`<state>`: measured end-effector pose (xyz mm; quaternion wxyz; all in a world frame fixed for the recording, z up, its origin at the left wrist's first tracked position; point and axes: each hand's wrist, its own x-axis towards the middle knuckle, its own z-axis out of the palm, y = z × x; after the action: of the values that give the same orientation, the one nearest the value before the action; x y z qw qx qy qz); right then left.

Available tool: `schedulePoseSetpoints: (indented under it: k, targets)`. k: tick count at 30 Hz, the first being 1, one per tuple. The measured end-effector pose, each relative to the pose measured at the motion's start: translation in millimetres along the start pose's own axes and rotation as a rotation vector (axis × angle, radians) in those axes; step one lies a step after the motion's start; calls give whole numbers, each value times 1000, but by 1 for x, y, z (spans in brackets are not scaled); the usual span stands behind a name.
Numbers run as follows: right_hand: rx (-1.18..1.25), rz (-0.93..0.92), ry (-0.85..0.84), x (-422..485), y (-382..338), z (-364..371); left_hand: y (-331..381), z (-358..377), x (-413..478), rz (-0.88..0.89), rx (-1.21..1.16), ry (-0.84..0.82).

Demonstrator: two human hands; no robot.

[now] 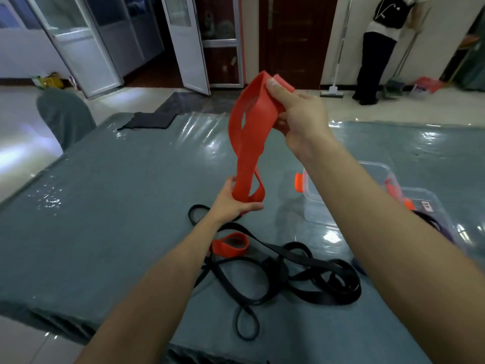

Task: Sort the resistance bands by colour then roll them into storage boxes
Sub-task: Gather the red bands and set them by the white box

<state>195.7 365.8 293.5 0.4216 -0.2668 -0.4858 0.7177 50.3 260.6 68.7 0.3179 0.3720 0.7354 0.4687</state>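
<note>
A wide red resistance band hangs folded in the air above the table. My right hand pinches its top end, thumb on the upper fold. My left hand grips its lower loops. On the table below lie a rolled red band and a tangle of black bands. Clear storage boxes with orange clips stand at the right, partly hidden by my right forearm; a purple band shows in the nearer one.
The table wears a grey cloth under glossy clear plastic. A grey chair back stands at the far left corner. A dark cloth lies at the far edge. A person stands by mops at the back right.
</note>
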Motion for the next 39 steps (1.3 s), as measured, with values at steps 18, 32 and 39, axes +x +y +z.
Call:
schedulePoseSetpoints:
  k: [18,32,39]
  targets:
    - [-1245,146,-3,45,87,-38,123,-196,10,240,210,257]
    - [-866,32,-547,43,83,85,206,-224,8,517,934,-4]
    - [-929,31,-522,20,75,69,202,-226,3,605,696,92]
